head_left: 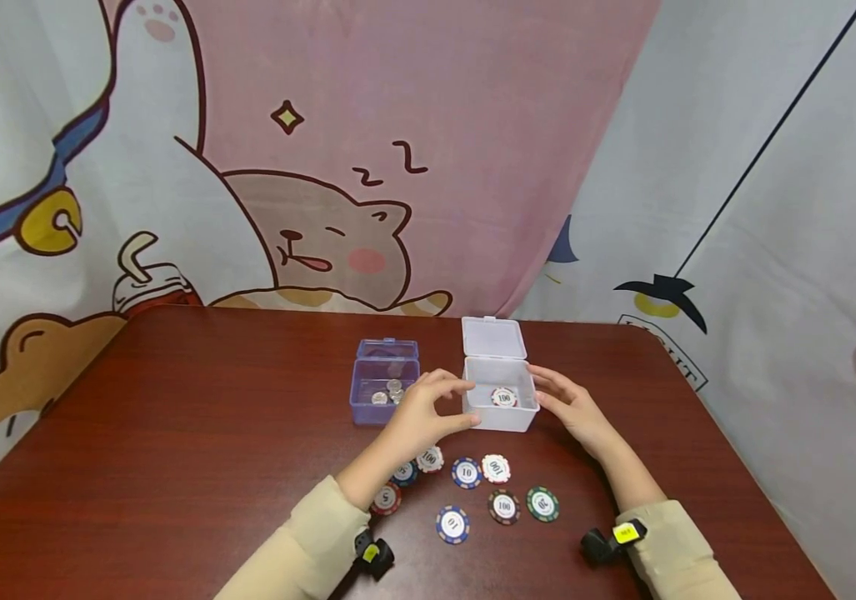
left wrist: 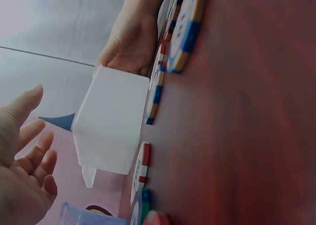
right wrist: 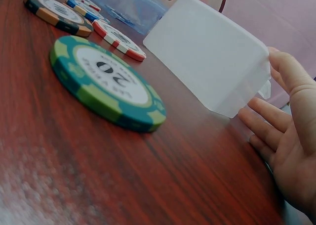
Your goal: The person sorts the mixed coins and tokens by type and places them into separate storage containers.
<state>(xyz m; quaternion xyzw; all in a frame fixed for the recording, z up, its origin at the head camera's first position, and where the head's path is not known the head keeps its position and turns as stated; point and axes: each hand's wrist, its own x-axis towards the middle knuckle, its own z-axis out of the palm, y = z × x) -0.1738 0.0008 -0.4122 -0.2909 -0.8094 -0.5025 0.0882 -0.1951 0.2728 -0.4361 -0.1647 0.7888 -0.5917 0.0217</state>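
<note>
White box (head_left: 501, 420), lid raised, stands on counter (head_left: 210, 433); "100" chip (head_left: 503, 397) lies inside. Left hand (head_left: 423, 410) spread near box's left wall, gripping nothing; right hand (head_left: 573, 411) loosely extended, fingers touching right wall. Uneven push could skid or tilt box, sliding chip about; stray left knuckle could knock purple box (head_left: 367, 412) left of it, spilling silvery discs (head_left: 395, 386). Readable in front of white box: green chip (head_left: 543, 504) "20", blue chip (head_left: 453, 524) "10", dark chip (head_left: 504, 506) "100"; left-front, red chip (head_left: 386, 498) "5". Green chip's smaller lettering unclear.
</note>
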